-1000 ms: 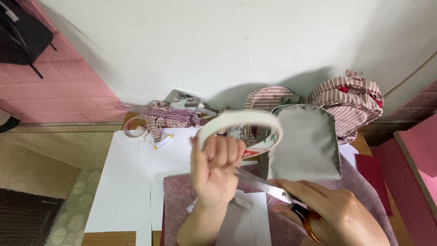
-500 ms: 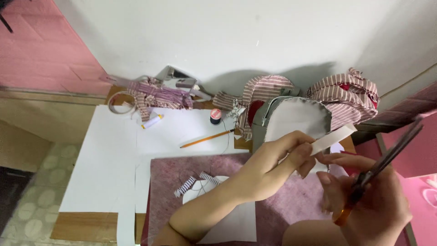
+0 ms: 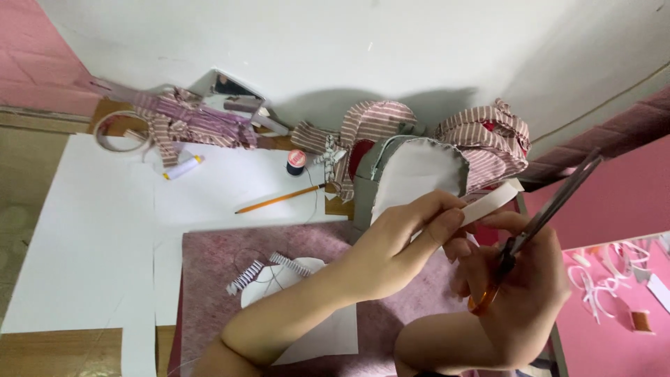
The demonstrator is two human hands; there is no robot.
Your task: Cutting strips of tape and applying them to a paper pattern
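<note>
Above the desk (image 3: 84, 230), left hand (image 3: 398, 244) pinches a white strip (image 3: 488, 204) w/ fingertips; right hand (image 3: 520, 286) grips scissors (image 3: 541, 220), blades up, just beside strip. Pencil (image 3: 279, 199) lies behind.

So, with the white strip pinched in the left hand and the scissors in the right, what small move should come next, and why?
Probably bring the scissors in so the blades meet the free end of the white strip. The left hand pinches the strip taut, while the right hand holds the scissors with the blades angled up and away, not on the strip.
</note>
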